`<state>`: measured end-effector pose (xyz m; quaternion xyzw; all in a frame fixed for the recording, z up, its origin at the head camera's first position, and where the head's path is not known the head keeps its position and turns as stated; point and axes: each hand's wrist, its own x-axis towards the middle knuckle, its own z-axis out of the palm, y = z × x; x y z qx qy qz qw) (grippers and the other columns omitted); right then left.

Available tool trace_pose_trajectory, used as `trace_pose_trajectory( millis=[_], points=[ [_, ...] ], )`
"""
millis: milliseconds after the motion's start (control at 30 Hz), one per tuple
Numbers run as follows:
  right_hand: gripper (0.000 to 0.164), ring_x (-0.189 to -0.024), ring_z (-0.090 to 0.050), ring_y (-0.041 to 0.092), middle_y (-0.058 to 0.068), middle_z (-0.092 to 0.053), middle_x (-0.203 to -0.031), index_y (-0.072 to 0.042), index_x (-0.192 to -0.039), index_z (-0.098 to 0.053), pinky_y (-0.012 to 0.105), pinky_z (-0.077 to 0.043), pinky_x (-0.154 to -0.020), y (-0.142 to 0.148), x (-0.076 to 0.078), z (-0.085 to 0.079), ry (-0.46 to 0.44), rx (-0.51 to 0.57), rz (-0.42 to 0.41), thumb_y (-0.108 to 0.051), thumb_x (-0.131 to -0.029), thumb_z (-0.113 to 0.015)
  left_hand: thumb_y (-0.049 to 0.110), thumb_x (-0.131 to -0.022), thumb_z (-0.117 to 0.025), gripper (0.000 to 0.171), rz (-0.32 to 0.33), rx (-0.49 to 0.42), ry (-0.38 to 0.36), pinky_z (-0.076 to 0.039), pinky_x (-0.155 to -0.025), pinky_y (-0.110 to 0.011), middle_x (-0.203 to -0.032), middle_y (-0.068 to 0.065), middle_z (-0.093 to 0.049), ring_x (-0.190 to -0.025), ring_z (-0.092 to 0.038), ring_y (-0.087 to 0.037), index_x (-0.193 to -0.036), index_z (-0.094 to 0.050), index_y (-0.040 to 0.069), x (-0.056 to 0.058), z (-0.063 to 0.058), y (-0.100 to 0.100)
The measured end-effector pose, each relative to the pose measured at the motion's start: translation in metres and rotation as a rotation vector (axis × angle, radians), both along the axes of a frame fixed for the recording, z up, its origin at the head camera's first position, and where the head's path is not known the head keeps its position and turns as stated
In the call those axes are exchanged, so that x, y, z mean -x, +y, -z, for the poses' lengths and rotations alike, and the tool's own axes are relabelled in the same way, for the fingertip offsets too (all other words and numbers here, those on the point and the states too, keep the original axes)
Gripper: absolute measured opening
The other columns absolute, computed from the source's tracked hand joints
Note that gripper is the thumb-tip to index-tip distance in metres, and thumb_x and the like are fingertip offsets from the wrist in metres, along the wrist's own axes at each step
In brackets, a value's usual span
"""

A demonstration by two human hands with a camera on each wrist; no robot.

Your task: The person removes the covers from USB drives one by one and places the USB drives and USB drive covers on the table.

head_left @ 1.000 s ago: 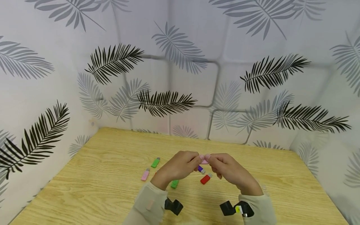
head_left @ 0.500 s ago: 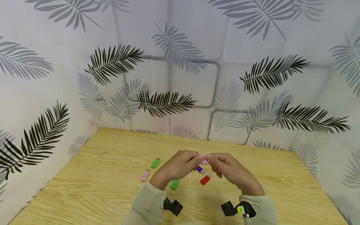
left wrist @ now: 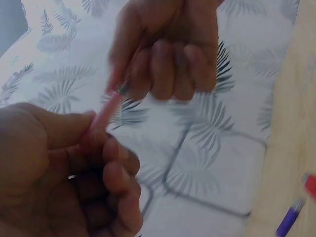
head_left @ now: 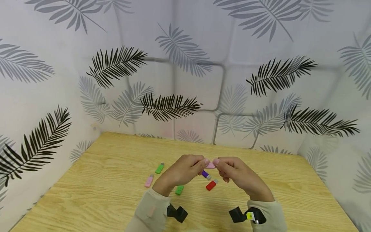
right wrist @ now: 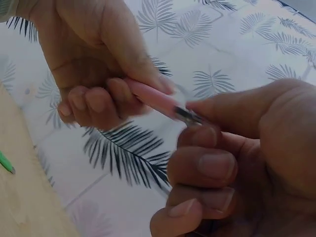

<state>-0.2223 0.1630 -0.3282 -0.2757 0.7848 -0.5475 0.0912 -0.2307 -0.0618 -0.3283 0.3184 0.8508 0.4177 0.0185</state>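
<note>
Both hands meet above the table around a pink USB stick (head_left: 211, 165). My left hand (head_left: 185, 172) pinches the stick's pink body (right wrist: 153, 97) between thumb and curled forefinger. At the other end, the thumb and forefinger of my right hand (head_left: 239, 175) pinch the metal plug (right wrist: 186, 114). Those fingertips cover the plug's tip, and I cannot tell whether a cap is on it. In the left wrist view the stick (left wrist: 106, 111) slants from the left fingers up to the right ones. The other fingers of both hands are curled in.
Below the hands lie a purple USB stick (head_left: 206, 175) and a red one (head_left: 212, 184). A green stick (head_left: 179, 189) sits by the left wrist. Farther left are another green stick (head_left: 159, 168) and a pink one (head_left: 149, 181) on the wooden table (head_left: 95, 187). Leaf-patterned cloth (head_left: 191, 80) hangs behind.
The two hands have drawn slightly apart, the left a little leftward and the right a little rightward, so more of the pink stick shows between the thumbs. The sticks on the table have not moved.
</note>
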Motion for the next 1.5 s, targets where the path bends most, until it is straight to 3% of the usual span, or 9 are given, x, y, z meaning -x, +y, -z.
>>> trace_pose_trajectory(
  millis=[167, 267, 533, 767, 967, 1167, 1300, 1500],
  points=[
    [0.049, -0.057, -0.034, 0.025, 0.013, -0.028, -0.065, 0.003, -0.07, -0.034, 0.029, -0.039, -0.055, 0.032, -0.005, -0.006, 0.008, 0.071, 0.113, -0.031, -0.105, -0.04, 0.028, -0.106, -0.04, 0.039, -0.178, -0.076, -0.001, -0.028, -0.047, -0.025, -0.062, 0.001, -0.039, -0.049, -0.028, -0.012, -0.074, -0.052, 0.008, 0.005, -0.005, -0.028],
    [0.048, -0.059, -0.034, 0.027, 0.013, -0.029, -0.066, 0.002, -0.072, -0.032, 0.031, -0.041, -0.056, 0.046, -0.008, -0.008, 0.005, 0.092, 0.154, -0.031, -0.106, -0.039, 0.026, -0.105, -0.042, 0.038, -0.219, -0.115, -0.009, -0.026, -0.045, -0.025, -0.061, 0.0, -0.038, -0.048, -0.026, -0.013, -0.073, -0.052, 0.008, 0.008, -0.007, -0.042],
    [0.046, -0.058, -0.034, 0.025, 0.014, -0.029, -0.067, 0.004, -0.073, -0.033, 0.031, -0.041, -0.056, 0.043, -0.007, -0.008, 0.019, 0.095, 0.09, -0.027, -0.106, -0.038, 0.026, -0.105, -0.043, 0.036, -0.156, -0.102, -0.003, -0.028, -0.048, -0.024, -0.062, 0.001, -0.038, -0.05, -0.029, -0.012, -0.077, -0.056, 0.008, 0.008, -0.008, -0.043],
    [0.045, -0.058, -0.039, 0.021, 0.014, -0.034, -0.068, 0.007, -0.076, -0.041, 0.032, -0.042, -0.058, 0.041, -0.006, -0.007, 0.043, 0.08, 0.078, -0.026, -0.107, -0.038, 0.025, -0.103, -0.047, 0.03, -0.154, -0.078, 0.075, -0.039, -0.06, -0.028, -0.078, -0.001, -0.057, -0.065, -0.043, -0.014, -0.086, -0.065, 0.009, 0.009, -0.006, -0.042],
    [0.045, -0.059, -0.045, 0.023, 0.007, -0.042, -0.071, 0.008, -0.081, -0.049, 0.03, -0.046, -0.058, 0.046, -0.006, -0.007, 0.053, 0.066, 0.123, -0.028, -0.107, -0.038, 0.02, -0.101, -0.053, 0.022, -0.19, -0.111, 0.085, -0.041, -0.062, -0.028, -0.079, -0.002, -0.059, -0.069, -0.047, -0.015, -0.093, -0.07, 0.008, 0.01, -0.005, -0.043],
    [0.039, -0.063, -0.048, 0.014, 0.0, -0.051, -0.073, 0.007, -0.092, -0.059, 0.026, -0.05, -0.058, 0.055, -0.006, -0.006, 0.035, 0.088, 0.16, -0.026, -0.105, -0.041, 0.013, -0.099, -0.056, 0.015, -0.213, -0.139, 0.102, -0.043, -0.062, -0.028, -0.078, -0.003, -0.061, -0.068, -0.047, -0.014, -0.096, -0.069, 0.006, 0.009, -0.006, -0.042],
    [0.033, -0.065, -0.053, 0.01, -0.002, -0.056, -0.073, 0.005, -0.1, -0.065, 0.025, -0.052, -0.06, 0.06, -0.005, -0.005, 0.026, 0.113, 0.169, -0.022, -0.104, -0.046, 0.01, -0.098, -0.056, 0.012, -0.229, -0.151, 0.078, -0.047, -0.064, -0.028, -0.078, -0.002, -0.062, -0.07, -0.053, -0.014, -0.095, -0.067, 0.006, 0.009, -0.006, -0.041],
    [0.035, -0.07, -0.055, 0.008, -0.002, -0.057, -0.077, 0.006, -0.109, -0.067, 0.025, -0.053, -0.063, 0.064, -0.004, -0.004, -0.032, 0.101, 0.279, -0.026, -0.098, -0.057, 0.013, -0.098, -0.057, 0.012, -0.244, -0.155, 0.029, -0.051, -0.068, -0.03, -0.079, -0.002, -0.066, -0.071, -0.06, -0.012, -0.096, -0.067, 0.007, 0.011, -0.005, -0.043]
  ],
)
